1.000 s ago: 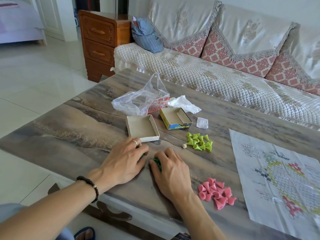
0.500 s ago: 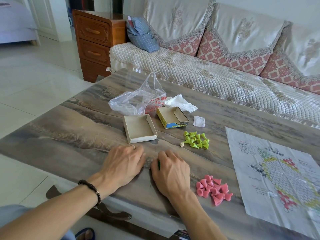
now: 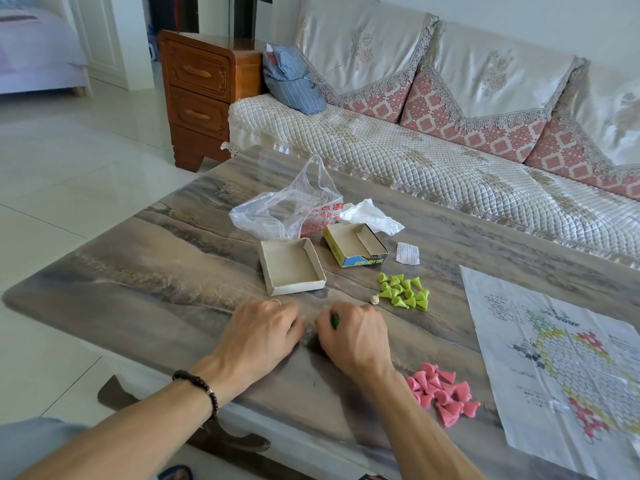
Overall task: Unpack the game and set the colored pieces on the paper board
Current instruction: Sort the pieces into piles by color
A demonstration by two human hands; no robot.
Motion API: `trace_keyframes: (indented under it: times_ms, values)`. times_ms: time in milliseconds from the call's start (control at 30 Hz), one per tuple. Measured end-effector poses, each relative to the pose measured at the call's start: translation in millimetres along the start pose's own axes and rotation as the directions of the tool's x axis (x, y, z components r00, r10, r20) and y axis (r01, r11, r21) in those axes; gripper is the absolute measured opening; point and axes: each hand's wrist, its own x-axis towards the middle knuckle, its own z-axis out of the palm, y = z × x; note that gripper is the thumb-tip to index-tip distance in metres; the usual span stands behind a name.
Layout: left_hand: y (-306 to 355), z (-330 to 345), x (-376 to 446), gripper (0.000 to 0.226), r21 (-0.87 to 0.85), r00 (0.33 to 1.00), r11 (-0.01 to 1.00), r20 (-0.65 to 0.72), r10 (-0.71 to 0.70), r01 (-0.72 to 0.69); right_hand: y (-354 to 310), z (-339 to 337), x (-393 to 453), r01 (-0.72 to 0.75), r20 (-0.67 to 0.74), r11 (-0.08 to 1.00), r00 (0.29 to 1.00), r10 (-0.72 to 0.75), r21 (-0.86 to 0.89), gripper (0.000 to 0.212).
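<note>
My left hand (image 3: 261,332) and my right hand (image 3: 353,336) lie palm down side by side on the table, fingers curled over a cluster of dark green pieces (image 3: 335,321). Only a sliver of dark green shows at my right hand; the rest is hidden. A heap of light green cone pieces (image 3: 403,291) lies beyond my right hand, with a small pale die (image 3: 374,300) beside it. Pink cone pieces (image 3: 441,393) are piled to the right of my right forearm. The paper board (image 3: 561,362) lies unfolded at the right.
An empty box tray (image 3: 291,266) and the blue and yellow box lid (image 3: 355,249) sit beyond my hands, with a clear plastic bag (image 3: 287,209), a crumpled white wrapper (image 3: 370,216) and a paper slip (image 3: 408,253). A sofa (image 3: 433,161) runs behind the table (image 3: 138,292); a wooden cabinet (image 3: 204,95) stands at the left.
Both hands have drawn a little closer together and toward me over the dark green pieces. The other piles and the boxes have not moved.
</note>
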Motion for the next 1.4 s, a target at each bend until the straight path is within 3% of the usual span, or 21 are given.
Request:
trace_keyframes:
  times_ms: [233, 333, 567, 800, 967, 1167, 1400]
  values:
    - [2, -4, 5, 0.052, -0.094, 1.000, 0.996, 0.023, 0.008, -0.006, 8, -9, 20, -0.240, 0.037, 0.926, 0.970, 0.240, 0.291, 0.042]
    - [7, 4, 5, 0.044, -0.163, 0.999, 0.985, 0.002, 0.048, -0.047, 13, -16, 25, -0.321, 0.036, 0.874, 0.943, 0.331, 0.365, 0.042]
    - [27, 15, 12, 0.045, -0.124, 0.973, 0.968, 0.054, 0.225, -0.217, 28, -27, 25, -0.360, 0.038, 0.836, 0.925, 0.379, 0.414, 0.036]
    - [38, 19, 22, 0.032, -0.093, 0.973, 0.974, 0.081, 0.215, -0.207, 43, -40, 28, -0.376, -0.007, 0.824, 0.908, 0.418, 0.423, 0.039]
    - [48, 15, 40, 0.030, -0.231, 0.981, 0.968, 0.137, 0.136, -0.102, 53, -55, 30, -0.358, -0.058, 0.854, 0.911, 0.407, 0.378, 0.044]
    - [90, 16, 96, 0.030, -0.389, 0.993, 0.921, 0.102, 0.065, -0.021, 93, -85, 38, -0.379, -0.106, 0.853, 0.891, 0.441, 0.360, 0.038]
    - [170, 63, 166, 0.034, -0.541, 0.987, 0.836, 0.164, -0.002, 0.091, 190, -128, 50, -0.484, -0.135, 0.752, 0.795, 0.592, 0.449, 0.037]
